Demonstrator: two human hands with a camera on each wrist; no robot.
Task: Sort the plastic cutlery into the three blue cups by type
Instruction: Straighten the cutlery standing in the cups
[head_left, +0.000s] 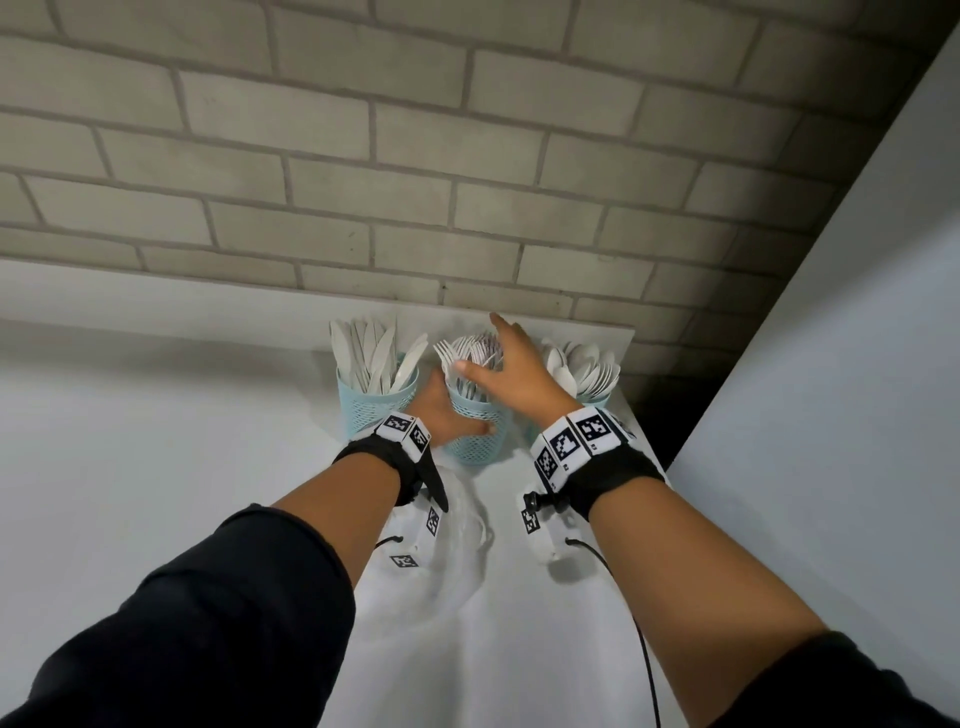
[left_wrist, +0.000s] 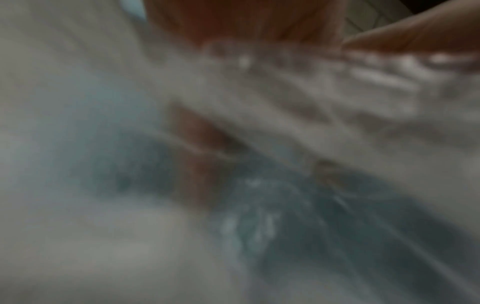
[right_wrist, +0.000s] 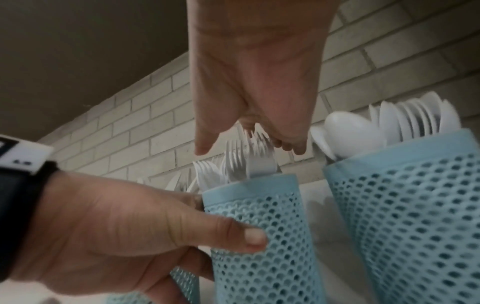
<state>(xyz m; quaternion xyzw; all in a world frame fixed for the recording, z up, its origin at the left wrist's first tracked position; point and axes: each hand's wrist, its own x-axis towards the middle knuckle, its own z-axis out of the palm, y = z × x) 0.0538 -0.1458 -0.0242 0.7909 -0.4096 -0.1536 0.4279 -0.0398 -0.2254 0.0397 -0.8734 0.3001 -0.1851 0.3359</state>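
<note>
Three blue mesh cups stand in a row at the table's far edge. The left cup (head_left: 363, 410) holds knives (head_left: 369, 353), the middle cup (head_left: 475, 436) forks (head_left: 454, 353), the right cup (head_left: 597, 400) spoons (head_left: 587, 366). My left hand (head_left: 447, 415) grips the middle cup (right_wrist: 272, 246) from its left side, thumb across the front. My right hand (head_left: 493, 358) hovers spread over the forks (right_wrist: 241, 164), and its fingertips (right_wrist: 288, 145) touch the tines. The left wrist view is a blur of blue mesh and white plastic.
A brick wall (head_left: 415, 156) rises right behind the cups. A white panel (head_left: 831, 389) closes off the right side. A crumpled clear plastic bag (head_left: 465, 540) lies on the white table (head_left: 156, 467) under my wrists, and a black cable (head_left: 647, 654) trails from the right wrist.
</note>
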